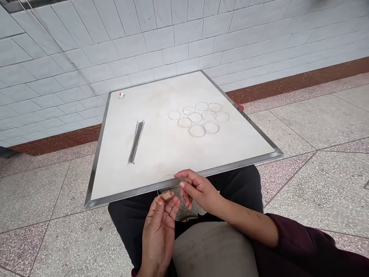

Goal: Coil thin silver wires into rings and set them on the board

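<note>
Between my hands, just off the table's near edge, a thin wire ring (158, 184) is held up. My left hand (159, 227) pinches the ring's lower left side, and a tan wrap (167, 195), perhaps tape or a bandage, sits around one of its fingers. On the ring's right side, my right hand (198, 189) grips the wire between thumb and forefinger. Several finished-looking wire rings (196, 130) lie overlapping on the right half of the table. A bundle of straight dark wires (136, 142) lies on the left half.
The white table (161, 154) has a grey metal rim and stands against a white tiled wall (161, 42). A small red and white object (121, 95) rests at its far left corner. My knees are under the near edge. Speckled floor (311, 184) surrounds the table.
</note>
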Tool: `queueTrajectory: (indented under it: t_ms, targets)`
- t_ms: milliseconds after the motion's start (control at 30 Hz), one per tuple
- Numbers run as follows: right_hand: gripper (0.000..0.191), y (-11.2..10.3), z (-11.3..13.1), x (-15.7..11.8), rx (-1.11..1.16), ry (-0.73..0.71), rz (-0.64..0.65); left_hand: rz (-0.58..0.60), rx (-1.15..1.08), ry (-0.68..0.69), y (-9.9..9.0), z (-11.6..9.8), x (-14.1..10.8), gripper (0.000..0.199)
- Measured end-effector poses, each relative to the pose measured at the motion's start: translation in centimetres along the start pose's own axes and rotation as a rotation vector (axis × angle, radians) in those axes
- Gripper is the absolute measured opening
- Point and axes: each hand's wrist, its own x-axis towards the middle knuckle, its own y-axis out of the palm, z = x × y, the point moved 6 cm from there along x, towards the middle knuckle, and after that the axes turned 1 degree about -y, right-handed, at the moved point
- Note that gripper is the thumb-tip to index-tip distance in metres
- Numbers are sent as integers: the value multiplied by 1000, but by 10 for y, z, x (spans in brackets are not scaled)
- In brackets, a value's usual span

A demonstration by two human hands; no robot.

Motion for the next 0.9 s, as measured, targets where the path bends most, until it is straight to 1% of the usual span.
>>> queueTrajectory:
  t_ms: [233, 400, 467, 600, 733, 900]
  targets:
    - [37, 0, -1, 1, 20, 1, -1, 42, -36, -24, 2, -1, 0, 19]
    - [37, 1, -2, 1, 48, 18, 3, -5, -118, -65, -2, -1, 4, 37]
    - [37, 2, -4, 0, 51, 25, 11, -9, -157, -82, 0, 0, 8, 43]
    - [35, 6, -9, 0, 14, 27, 47, 59, -219, -88, 9, 4, 19, 46]
    - [36, 11, -15, -1, 15, 10, 77, 152, -253, -35, 18, 5, 29, 49]
    - [36, 17, -21, -5, 21, 23, 126, 241, -265, -3, 23, 0, 29, 51]
